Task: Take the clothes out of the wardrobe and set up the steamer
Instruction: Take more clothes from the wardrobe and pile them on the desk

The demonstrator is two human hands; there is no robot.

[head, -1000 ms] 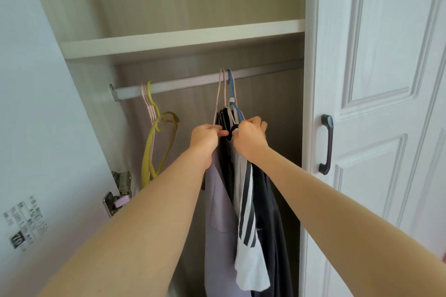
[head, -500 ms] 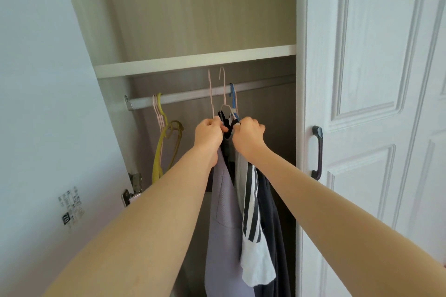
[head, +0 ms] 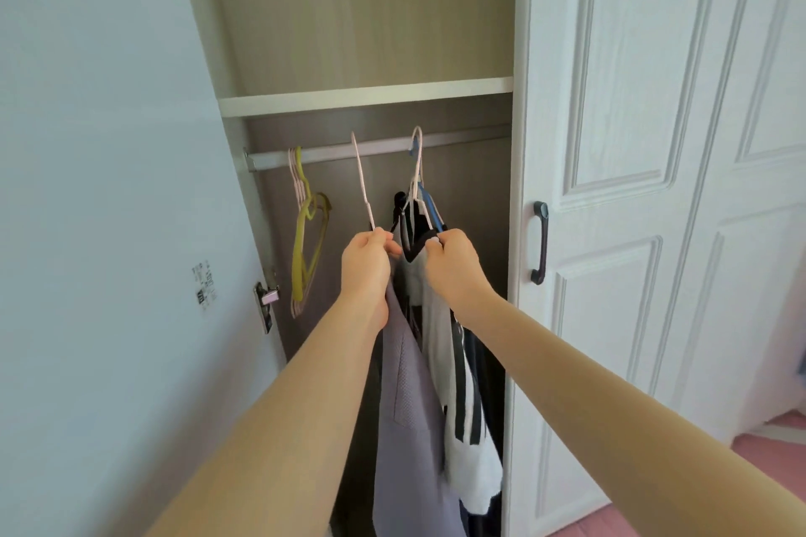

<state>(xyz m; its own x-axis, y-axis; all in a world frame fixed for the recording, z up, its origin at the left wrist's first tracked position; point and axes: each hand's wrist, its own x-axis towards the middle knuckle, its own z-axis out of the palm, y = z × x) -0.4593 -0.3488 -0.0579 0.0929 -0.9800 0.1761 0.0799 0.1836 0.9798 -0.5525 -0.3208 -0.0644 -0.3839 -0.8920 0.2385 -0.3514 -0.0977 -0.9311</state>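
Observation:
Inside the open wardrobe, a metal rail runs under a shelf. My left hand is closed on a pink hanger that carries a lilac garment; its hook stands in front of the rail. My right hand grips the shoulders of a pink and a blue hanger, which carry a white top with black stripes and dark clothes. Their hooks reach up to the rail. No steamer is in view.
Several bare yellow and pink hangers hang at the rail's left end. The open left door stands close beside my left arm. The shut white door with a dark handle is at the right. The floor is pink.
My hands have drawn apart a little. The pink hanger in my left hand has moved left, away from the other two hangers. The camera has tilted up.

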